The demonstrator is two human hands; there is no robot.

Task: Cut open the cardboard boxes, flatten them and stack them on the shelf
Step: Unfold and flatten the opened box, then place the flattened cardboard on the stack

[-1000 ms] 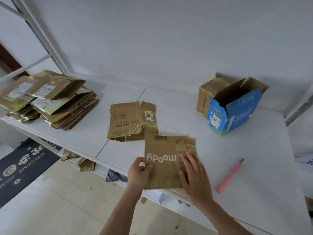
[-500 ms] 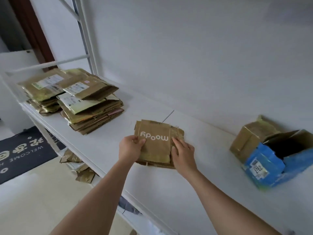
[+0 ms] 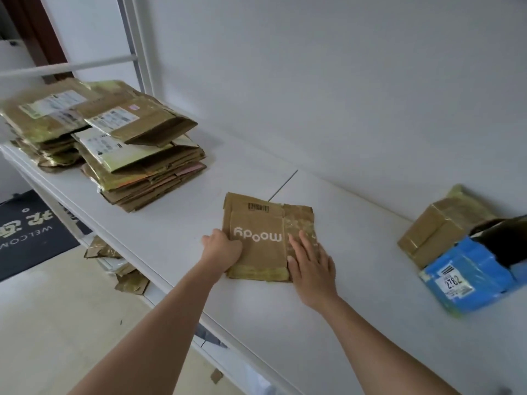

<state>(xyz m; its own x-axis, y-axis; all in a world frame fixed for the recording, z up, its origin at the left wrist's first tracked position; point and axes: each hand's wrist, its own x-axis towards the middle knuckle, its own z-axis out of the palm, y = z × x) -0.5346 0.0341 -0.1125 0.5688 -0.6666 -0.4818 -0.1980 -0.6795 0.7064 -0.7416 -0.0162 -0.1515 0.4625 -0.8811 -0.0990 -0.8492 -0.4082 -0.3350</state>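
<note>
Head camera, looking down along a white shelf (image 3: 176, 235): at the far left we see two stacks of flattened boxes (image 3: 114, 143), one just beside the other, shipping labels facing up. Moving right, our left hand (image 3: 221, 249) grips the left edge of a flattened "moody" box (image 3: 261, 240), fingers curled round it, while our right hand (image 3: 310, 262) presses flat on its taped right side with fingers straight and spread. A second ago this piece was nearer the shelf's front edge, with another flattened piece lying apart behind it; now it lies on top of that piece, further back, so we judge a small new pile is forming mid-shelf, well apart from the big stacks. The box lies flat, its long axis running from us toward the wall, barcode end pointing away and the printed word upside down to us. At the far right, a taped brown box (image 3: 436, 229) and an open blue box (image 3: 473, 275), touching each other, are not yet flattened, so cutting work remains
</note>
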